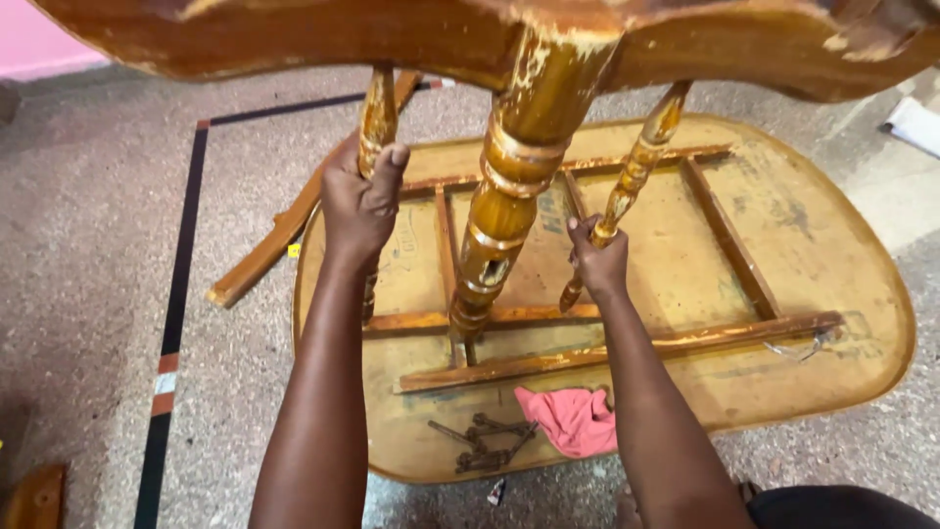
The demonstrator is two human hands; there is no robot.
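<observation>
Two hands' fingers each clasp one of three turned legs (509, 186): left hand (360, 201), right hand (597, 263).

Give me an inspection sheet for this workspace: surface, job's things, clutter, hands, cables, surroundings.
Surface: speckled stone floor with a dark inlaid border line.
Job's things: worn wooden base with turned legs; thick centre post flanked by a left spindle and a right spindle. Below it, an oval tabletop lies underside up, with batten framing.
Clutter: pink rag and dark metal fittings on the tabletop; loose wooden slat on the floor.
Hands: left hand gripping the left spindle; right hand gripping the right spindle.
Cables: nothing seen.
Surroundings: pink wall top left; white object at right edge.
</observation>
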